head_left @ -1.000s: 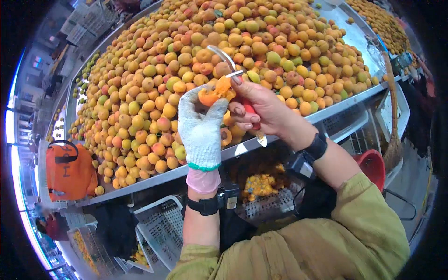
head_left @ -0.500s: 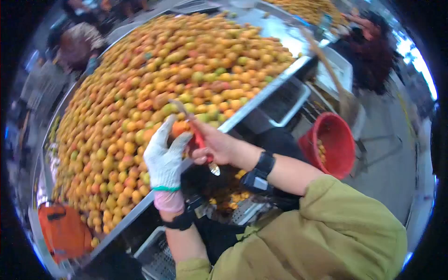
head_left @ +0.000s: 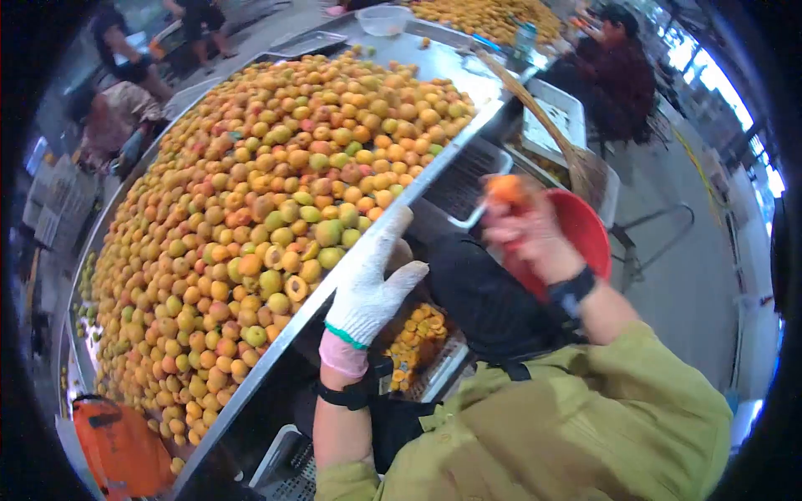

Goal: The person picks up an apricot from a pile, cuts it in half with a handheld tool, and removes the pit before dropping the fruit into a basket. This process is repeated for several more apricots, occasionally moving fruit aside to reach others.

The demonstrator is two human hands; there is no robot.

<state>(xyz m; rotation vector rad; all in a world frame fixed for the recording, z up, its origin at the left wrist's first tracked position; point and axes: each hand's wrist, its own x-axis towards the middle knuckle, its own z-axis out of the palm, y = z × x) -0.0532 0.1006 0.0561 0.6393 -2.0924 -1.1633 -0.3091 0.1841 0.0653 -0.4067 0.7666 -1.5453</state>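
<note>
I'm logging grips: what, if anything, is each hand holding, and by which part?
The right hand holds orange fruit; blur hides by which part. For the gloved left hand, it cannot be told.

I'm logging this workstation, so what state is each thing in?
Right hand: holding an apricot, blurred
Left hand: gloved, thumb spread; grasp unclear
Heaped apricots: mostly whole
Cut apricot: cut face showing
Red bucket: open-topped, partly hidden
Broom: slanted, bristles lowest
Lower crate: holding apricot pieces
Clear bowl: uncovered
</note>
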